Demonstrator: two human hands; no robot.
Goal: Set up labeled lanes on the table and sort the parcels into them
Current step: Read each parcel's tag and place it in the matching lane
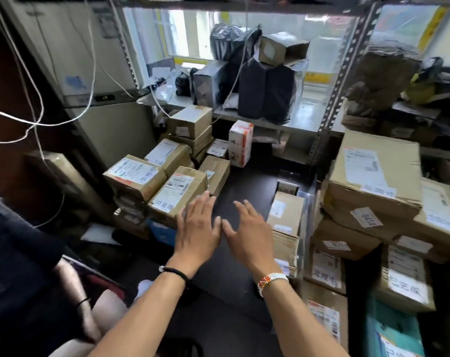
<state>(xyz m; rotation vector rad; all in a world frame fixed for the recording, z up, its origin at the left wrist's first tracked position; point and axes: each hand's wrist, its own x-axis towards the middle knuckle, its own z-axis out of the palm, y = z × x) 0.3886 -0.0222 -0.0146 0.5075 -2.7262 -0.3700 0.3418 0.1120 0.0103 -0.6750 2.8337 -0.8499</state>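
Observation:
My left hand [197, 229] and my right hand [247, 231] stretch out side by side over the dark table [244, 181], fingers straight and spread, holding nothing. Their thumbs almost meet. The left fingertips reach the corner of a cardboard parcel [178, 193] that bears a white handwritten label. More labelled parcels [135, 176] are stacked left of it. Right of my hands, parcels [285, 215] stand on end. A large stack of labelled cardboard parcels [376, 173] fills the right side.
A white and red carton [240, 143] stands upright at the table's far end. A metal shelf [296, 119] behind carries black wrapped packages [265, 88]. White cables [38, 119] hang at left. Another person's arm and knees [84, 313] are at lower left.

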